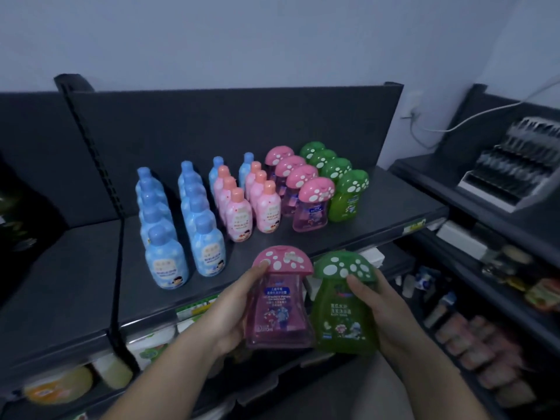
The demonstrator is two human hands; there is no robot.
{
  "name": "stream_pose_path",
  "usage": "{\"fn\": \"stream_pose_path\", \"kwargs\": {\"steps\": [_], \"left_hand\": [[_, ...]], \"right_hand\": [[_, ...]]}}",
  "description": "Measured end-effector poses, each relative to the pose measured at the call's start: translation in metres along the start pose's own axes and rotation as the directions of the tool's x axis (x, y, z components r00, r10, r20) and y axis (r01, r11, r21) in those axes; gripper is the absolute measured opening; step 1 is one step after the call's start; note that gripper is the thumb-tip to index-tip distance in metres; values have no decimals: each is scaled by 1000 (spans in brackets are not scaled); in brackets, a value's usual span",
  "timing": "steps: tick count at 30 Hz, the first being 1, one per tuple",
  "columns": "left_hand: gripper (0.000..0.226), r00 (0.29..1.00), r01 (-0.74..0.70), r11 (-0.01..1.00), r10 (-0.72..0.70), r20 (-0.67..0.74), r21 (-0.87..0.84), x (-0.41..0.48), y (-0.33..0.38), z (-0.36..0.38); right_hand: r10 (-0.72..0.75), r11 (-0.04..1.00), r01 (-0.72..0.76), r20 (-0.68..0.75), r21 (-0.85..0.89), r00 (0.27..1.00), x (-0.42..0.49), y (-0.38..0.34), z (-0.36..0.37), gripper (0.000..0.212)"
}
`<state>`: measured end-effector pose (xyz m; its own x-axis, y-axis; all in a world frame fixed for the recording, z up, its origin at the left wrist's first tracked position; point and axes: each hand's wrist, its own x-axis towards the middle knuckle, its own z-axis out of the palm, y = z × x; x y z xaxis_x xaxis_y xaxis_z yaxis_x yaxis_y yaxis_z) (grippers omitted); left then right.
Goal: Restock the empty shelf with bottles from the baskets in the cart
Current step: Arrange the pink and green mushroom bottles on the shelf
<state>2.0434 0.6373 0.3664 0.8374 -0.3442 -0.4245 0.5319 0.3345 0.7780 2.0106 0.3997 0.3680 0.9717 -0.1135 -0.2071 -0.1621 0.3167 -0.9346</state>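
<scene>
Pink in the left hand (233, 310): gripped a see-through pink bottle (280, 298) with a white-spotted mushroom cap, fingers curled round its side. Just beside it, gripped a green bottle (344, 304) with the same spotted cap in the right hand (385, 310), fingers wrapped round it. Held both in front of the shelf (378, 213), near its rows of bottles (312, 207).

head cam | faces forward and down (wide-angle) | near shelf (378, 216)
</scene>
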Motion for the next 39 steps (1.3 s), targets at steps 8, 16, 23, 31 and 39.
{"fn": "stream_pose_path", "kwargs": {"steps": [8,16,23,31,39], "left_hand": [[42,977,-209,976,206,50,65,51,23,39],[52,887,-456,881,462,-25,127,128,31,86],[67,783,-580,789,608,-130,201,167,26,122],[50,778,-569,808,589,-219,151,183,3,124],[63,723,-534,764,635,-273,362,174,6,125]], "right_hand": [[-129,992,129,45,1,991,66,-25,-21,71],[-258,964,244,156,105,953,153,-74,-76,91],[-246,966,253,429,42,869,225,-110,-115,80],[-135,950,268,562,-161,816,264,-94,-132,62],[-88,932,289,635,-219,768,272,-102,-138,53]]}}
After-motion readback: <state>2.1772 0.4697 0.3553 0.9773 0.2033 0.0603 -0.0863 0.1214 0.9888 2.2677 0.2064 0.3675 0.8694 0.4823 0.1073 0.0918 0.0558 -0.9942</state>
